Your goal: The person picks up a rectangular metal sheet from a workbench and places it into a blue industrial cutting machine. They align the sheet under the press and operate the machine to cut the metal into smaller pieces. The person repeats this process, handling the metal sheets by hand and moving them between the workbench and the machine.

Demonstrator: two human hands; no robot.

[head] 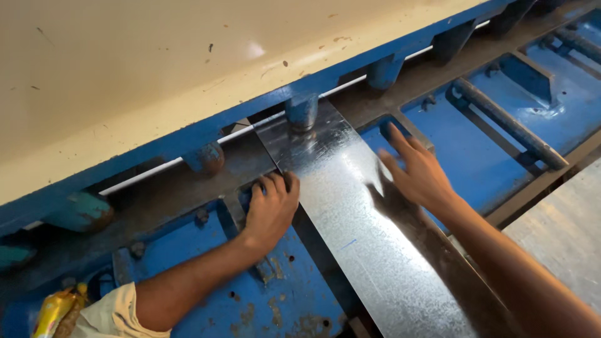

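Sheet [357, 213] of galvanised metal lies lengthwise under blue shear [300, 112], between 2 hands: left hand [270, 209] curls on its left edge, right hand [416, 175] presses flat, fingers spread, equally near.

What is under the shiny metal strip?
The shiny metal strip lies on the blue machine bed and its dark bars. Its far end sits under a round blue clamp. What lies directly beneath is covered.

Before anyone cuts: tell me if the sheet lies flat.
Flat: the metal strip lies on the blue bed, its far end under a hold-down foot.
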